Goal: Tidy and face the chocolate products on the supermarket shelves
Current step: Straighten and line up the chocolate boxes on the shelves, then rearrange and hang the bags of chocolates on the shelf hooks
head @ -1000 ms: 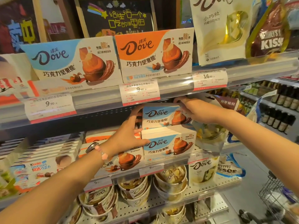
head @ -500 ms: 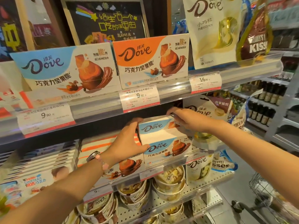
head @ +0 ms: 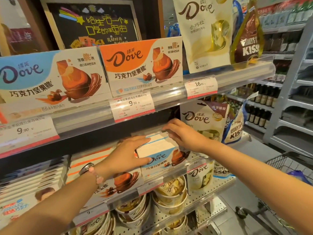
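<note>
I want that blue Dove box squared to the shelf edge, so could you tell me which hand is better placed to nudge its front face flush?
Probably the left hand: it holds the blue Dove box at its front left corner, thumb on the printed face. The right hand rests further back.

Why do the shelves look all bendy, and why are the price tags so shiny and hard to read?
Head view: the wide-angle lens bows the clear plastic shelf rail; shop lights glare off it, washing out the white price label with red edge; the right hand looks slightly smeared over the blue-and-white Dove chocolate box, the left hand sharper.
</note>
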`<action>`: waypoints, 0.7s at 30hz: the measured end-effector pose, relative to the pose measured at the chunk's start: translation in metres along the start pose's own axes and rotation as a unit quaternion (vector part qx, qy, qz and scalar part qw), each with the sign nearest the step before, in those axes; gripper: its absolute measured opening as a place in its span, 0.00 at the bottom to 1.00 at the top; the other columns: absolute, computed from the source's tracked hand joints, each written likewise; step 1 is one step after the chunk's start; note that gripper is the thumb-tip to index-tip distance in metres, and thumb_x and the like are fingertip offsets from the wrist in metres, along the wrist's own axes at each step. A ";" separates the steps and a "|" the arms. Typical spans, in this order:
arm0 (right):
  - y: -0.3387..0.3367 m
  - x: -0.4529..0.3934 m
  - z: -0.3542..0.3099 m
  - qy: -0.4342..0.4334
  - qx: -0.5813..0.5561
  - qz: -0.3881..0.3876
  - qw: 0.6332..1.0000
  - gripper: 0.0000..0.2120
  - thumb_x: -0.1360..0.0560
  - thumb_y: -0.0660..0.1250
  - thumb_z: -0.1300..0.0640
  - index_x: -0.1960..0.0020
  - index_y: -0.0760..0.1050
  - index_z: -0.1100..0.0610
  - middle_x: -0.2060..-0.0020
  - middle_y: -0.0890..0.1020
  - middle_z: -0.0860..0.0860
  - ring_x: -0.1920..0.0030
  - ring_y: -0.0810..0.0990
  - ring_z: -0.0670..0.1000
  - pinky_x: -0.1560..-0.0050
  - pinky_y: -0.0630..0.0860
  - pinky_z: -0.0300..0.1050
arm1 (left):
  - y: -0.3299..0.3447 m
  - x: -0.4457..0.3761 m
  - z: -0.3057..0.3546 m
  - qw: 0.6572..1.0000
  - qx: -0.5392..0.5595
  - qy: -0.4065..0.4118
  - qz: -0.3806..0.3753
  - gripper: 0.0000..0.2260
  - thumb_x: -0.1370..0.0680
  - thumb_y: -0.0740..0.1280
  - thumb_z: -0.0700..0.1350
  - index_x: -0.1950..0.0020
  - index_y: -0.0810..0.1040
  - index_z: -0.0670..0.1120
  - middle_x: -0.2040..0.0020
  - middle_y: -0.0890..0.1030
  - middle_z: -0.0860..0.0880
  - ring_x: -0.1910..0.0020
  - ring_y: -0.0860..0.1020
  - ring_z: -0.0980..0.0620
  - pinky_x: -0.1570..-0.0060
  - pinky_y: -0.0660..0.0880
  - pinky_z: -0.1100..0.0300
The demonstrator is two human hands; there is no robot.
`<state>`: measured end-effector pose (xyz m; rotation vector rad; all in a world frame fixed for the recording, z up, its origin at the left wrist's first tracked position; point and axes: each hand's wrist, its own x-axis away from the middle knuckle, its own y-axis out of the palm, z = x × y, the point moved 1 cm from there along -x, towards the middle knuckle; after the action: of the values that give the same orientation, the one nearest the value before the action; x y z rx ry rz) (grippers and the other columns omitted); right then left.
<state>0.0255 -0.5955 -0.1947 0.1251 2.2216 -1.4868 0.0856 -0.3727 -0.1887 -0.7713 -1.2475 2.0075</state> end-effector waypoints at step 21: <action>-0.010 0.033 0.017 -0.109 -0.036 -0.042 0.992 0.21 0.21 0.59 0.56 0.29 0.64 0.58 0.30 0.67 0.57 0.31 0.65 0.57 0.30 0.61 0.51 | 0.010 -0.041 0.061 0.951 -0.289 -0.103 0.037 0.30 0.40 0.62 0.69 0.52 0.78 0.47 0.56 0.78 0.52 0.58 0.75 0.53 0.57 0.75 0.56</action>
<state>-0.0012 -0.6204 -0.2057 -0.1491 2.1217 -1.3895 0.0626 -0.4402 -0.1691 -0.8982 -2.0040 1.8219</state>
